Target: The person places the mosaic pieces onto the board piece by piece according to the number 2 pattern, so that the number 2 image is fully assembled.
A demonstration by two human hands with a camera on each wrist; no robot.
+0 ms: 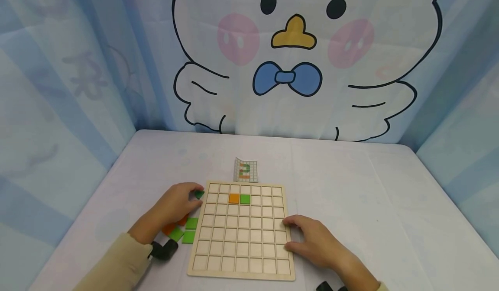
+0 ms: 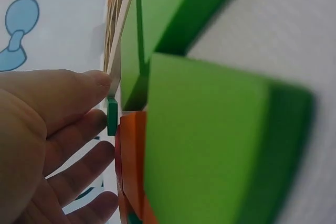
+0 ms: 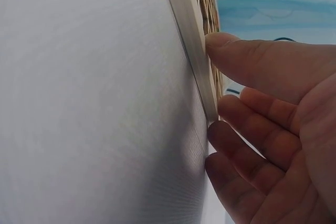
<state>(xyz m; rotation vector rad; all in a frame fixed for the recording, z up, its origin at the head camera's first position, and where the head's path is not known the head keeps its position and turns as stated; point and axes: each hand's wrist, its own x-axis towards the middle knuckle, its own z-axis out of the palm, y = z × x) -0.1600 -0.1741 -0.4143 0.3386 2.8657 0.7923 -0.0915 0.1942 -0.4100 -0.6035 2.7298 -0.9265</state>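
Observation:
A wooden grid board (image 1: 236,247) lies on the table, with an orange square tile (image 1: 234,198) and a green square tile (image 1: 244,199) side by side in its second row. At the board's upper left edge is my left hand (image 1: 177,204), thumb and index finger apart around a dark green tile (image 2: 112,116). That thumb meets the board's side in the left wrist view; a firm hold on the tile does not show. My right hand (image 1: 315,239) rests its thumb and fingertips along the board's right edge, fingers loosely extended.
Left of the board lie green tiles (image 1: 189,237) and orange tiles (image 1: 169,229), partly hidden by my left wrist. A small pattern card (image 1: 248,170) stands behind the board. A printed curtain (image 1: 288,109) hangs beyond the table's far edge.

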